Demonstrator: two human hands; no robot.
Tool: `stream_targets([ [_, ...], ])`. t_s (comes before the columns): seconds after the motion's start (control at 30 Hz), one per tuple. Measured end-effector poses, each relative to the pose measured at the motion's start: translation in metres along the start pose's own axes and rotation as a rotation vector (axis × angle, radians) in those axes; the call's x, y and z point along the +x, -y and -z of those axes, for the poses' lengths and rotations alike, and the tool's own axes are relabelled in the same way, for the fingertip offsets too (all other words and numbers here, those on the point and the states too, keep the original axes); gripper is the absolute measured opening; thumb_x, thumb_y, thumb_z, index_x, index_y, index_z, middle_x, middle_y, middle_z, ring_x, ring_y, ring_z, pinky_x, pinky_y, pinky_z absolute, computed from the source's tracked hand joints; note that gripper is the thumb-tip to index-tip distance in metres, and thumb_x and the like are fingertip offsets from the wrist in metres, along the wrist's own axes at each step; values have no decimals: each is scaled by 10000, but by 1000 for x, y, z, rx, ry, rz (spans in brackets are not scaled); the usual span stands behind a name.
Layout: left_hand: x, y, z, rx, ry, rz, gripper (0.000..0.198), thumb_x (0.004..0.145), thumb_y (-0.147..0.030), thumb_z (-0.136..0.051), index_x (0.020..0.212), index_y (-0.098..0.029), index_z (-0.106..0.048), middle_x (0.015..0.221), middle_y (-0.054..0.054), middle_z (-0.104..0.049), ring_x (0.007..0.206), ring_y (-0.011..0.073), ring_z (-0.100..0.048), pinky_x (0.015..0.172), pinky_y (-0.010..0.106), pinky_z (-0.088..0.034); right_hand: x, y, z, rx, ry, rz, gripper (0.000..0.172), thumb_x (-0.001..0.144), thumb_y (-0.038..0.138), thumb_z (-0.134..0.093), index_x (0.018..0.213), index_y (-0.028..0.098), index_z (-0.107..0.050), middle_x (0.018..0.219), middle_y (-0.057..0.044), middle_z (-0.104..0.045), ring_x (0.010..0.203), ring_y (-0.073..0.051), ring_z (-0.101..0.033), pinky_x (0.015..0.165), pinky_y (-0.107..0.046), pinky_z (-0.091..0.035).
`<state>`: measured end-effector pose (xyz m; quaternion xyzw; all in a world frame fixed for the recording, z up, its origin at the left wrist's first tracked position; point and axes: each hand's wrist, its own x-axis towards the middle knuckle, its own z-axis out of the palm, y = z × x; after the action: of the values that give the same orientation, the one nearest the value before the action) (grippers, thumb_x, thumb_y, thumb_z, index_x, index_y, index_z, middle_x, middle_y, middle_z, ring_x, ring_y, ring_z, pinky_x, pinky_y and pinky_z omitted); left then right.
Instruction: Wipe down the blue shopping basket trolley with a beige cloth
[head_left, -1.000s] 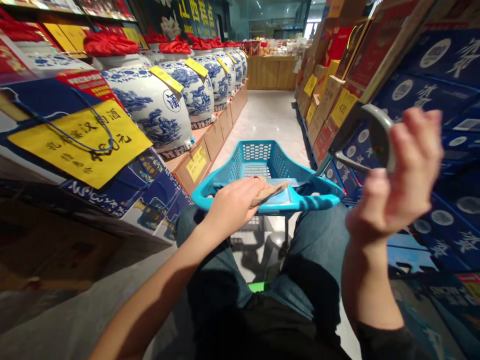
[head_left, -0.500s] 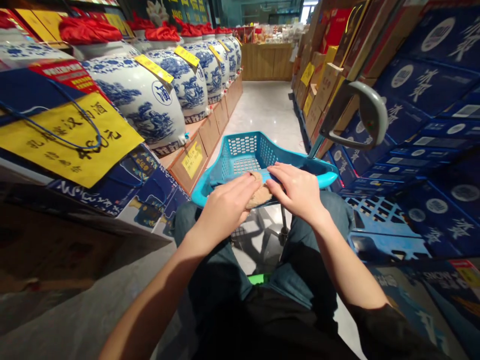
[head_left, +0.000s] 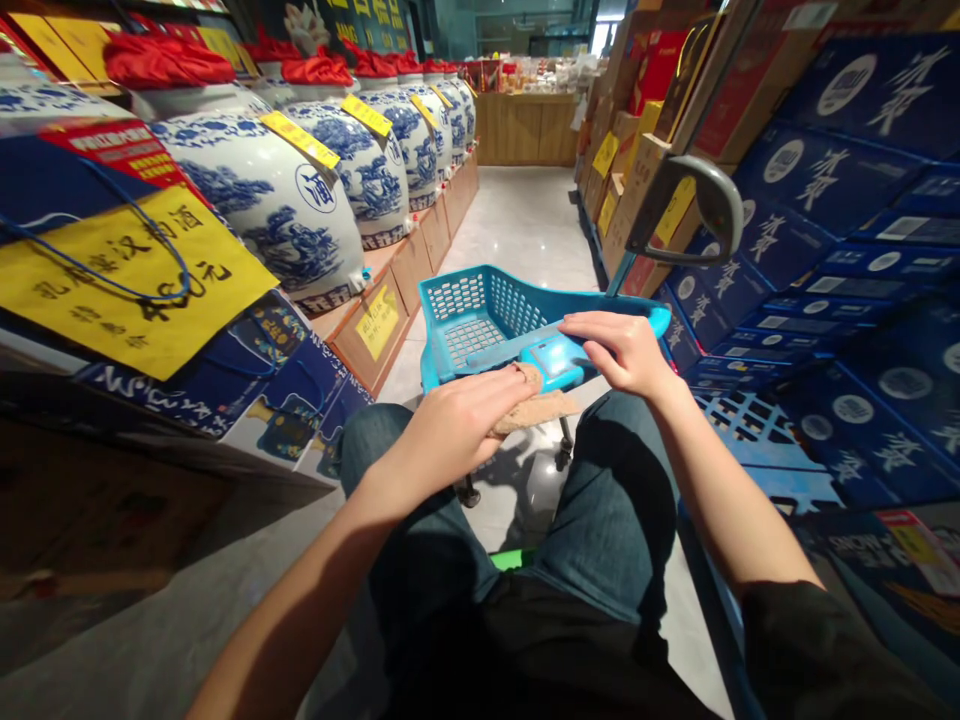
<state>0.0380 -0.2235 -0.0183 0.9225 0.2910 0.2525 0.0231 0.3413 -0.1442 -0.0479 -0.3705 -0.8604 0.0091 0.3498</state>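
Gripping a crumpled tan cloth [head_left: 536, 412] against a turquoise plastic basket [head_left: 480, 310], the left hand [head_left: 442, 430] closes; the right hand [head_left: 622, 350] lies open.

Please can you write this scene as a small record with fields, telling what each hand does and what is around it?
Left hand: rests on a crumpled tan cloth; grip cannot be told
Right hand: above a light-blue rectangular plastic panel; contact unclear
Near the hands: a teal plastic mesh shopping basket, in front of the person's blue denim jeans
Aisle, left side: white porcelain jars with blue patterns, red cloth covers and yellow tags
Aisle, right side: stacked dark-blue cartons
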Motion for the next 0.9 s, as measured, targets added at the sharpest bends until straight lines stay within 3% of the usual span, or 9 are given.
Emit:
stream_targets([
  [0.13,-8,-1,-1,5,-28,34,461,947,-127,-650,1405,-167,-682,1373,123,-754,1295,262,-720,1130,401,-597,0,-6,-3,-80,-85,-62,529,1084,381,-331,1200,186,-808,1270,-128,-804,1291,-280,-728,1160,-505,-533],
  [0.27,-5,-5,-20,65,-126,66,416,967,-189,-640,1378,-152,-698,1325,147,-771,1269,286,-730,1114,430,-601,0,26,-24,-163,-136,-72,458,1093,351,-396,1265,180,-784,1377,-126,-758,1367,-288,-678,1178,-512,-515],
  [0.4,3,-3,-32,58,-161,6,388,1003,-217,-595,1367,-136,-702,1338,152,-763,1284,277,-720,1131,407,-582,-1,45,-41,-130,-221,-66,405,1089,328,-429,1205,218,-802,1282,-92,-803,1313,-273,-707,1157,-497,-520],
  [0.53,0,25,-30,-57,-104,90,353,1072,-279,-521,1343,-181,-724,1248,97,-804,1148,233,-774,1039,350,-617,0,27,-40,-43,-253,-52,343,1054,344,-496,1099,246,-822,1186,-75,-831,1192,-274,-755,1157,-521,-514],
  [0.67,-4,46,-45,-81,-210,197,371,1107,-333,-466,1213,-145,-767,1154,117,-818,1086,239,-785,985,338,-632,1,-6,-26,65,-215,-43,312,1023,380,-530,1054,302,-830,1122,-31,-845,1147,-276,-769,1271,-597,-399],
  [0.8,7,35,-72,-52,-267,63,367,1118,-326,-465,1215,-122,-754,1195,147,-805,1175,254,-759,1067,384,-607,3,-25,-9,158,-188,-77,326,1031,387,-520,1033,307,-837,1139,-28,-842,1202,-288,-759,1319,-646,-306],
  [0.9,22,29,-84,-48,-227,-9,346,1108,-309,-494,1287,-126,-726,1233,154,-793,1192,253,-751,1065,390,-603,-3,-7,-2,120,-157,-159,328,1042,381,-523,1123,282,-825,1259,-59,-812,1296,-303,-718,1257,-619,-417],
])
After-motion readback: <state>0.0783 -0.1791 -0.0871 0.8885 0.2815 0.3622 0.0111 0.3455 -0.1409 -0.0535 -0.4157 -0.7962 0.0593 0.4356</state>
